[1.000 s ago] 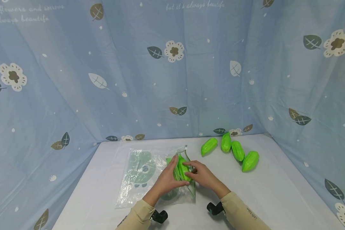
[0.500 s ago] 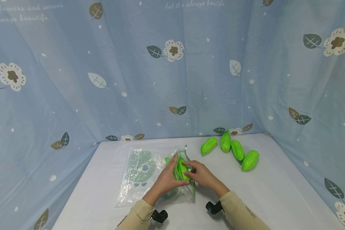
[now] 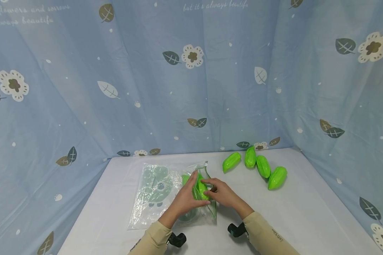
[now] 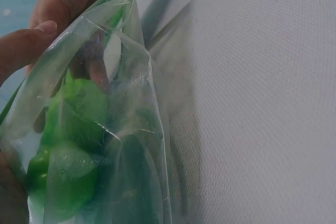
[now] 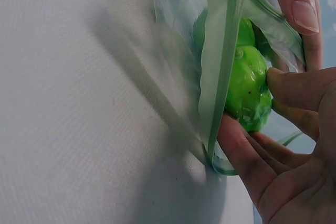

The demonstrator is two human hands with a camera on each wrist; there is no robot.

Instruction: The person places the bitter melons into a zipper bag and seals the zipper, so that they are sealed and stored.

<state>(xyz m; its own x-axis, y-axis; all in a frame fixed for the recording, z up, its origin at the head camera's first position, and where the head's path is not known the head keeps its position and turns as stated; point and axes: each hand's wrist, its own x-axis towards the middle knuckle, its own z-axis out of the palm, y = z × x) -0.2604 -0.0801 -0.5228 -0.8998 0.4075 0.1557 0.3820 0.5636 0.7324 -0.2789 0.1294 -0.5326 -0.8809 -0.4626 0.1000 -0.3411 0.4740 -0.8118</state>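
Note:
A clear zip bag with a green seal and a pale green cartoon print lies on the white table, its mouth facing right. My left hand holds the bag at its mouth, thumb and fingers spread round the opening. My right hand grips a bright green, ridged bitter melon with thumb and fingers, partly inside the mouth. Another green melon shows through the plastic, deeper in the bag. In the right wrist view, the green seal strip stands beside the held melon.
Several more green melons lie in a loose group at the back right of the table. A blue patterned curtain hangs behind and along both sides. Black wrist devices sit under both sleeves.
The held bitter melon has slid slightly left, further into the bag, with my right fingers following it. My left hand stays at the bag's mouth.

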